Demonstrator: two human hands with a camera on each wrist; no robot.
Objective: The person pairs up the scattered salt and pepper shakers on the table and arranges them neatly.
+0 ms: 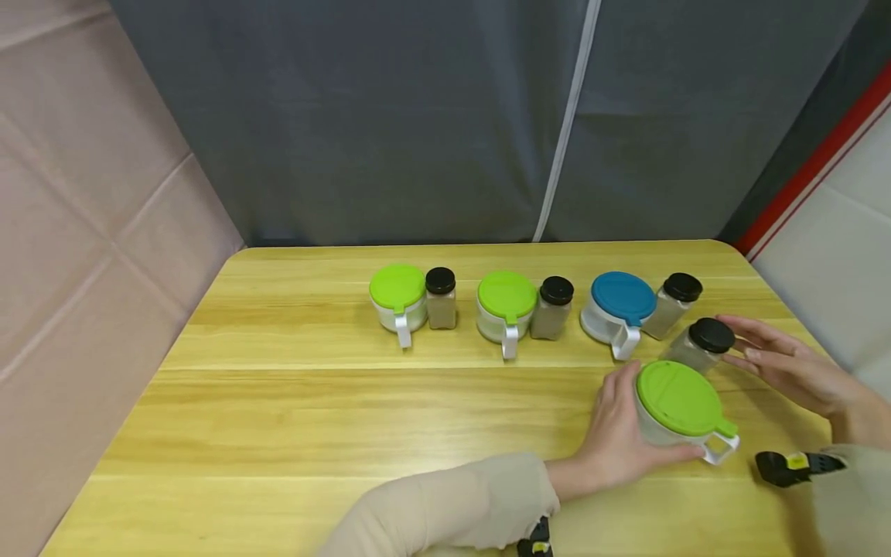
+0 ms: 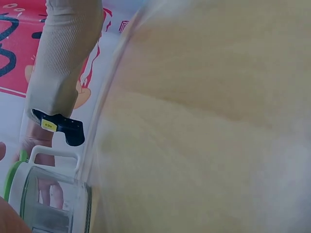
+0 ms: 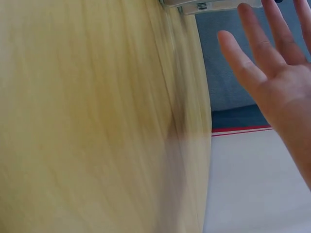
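On the desk's right side, the left hand gripped the green-lidded jar; the right hand, fingers extended, gripped nothing beside the black-capped bottle — contact unclear. Best kept level — clear of that bottle.

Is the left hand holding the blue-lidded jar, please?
No, the left hand grips a green-lidded jar, while the blue-lidded jar stands farther back.

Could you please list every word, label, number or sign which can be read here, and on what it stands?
No text reads clearly.
Yellow labels on the black wrist cameras: too small.
Dark strokes on the pink printed sheet: cut off, unreadable.
Small pink characters there: too blurred.
Barcode on a clear jar: digits not legible.
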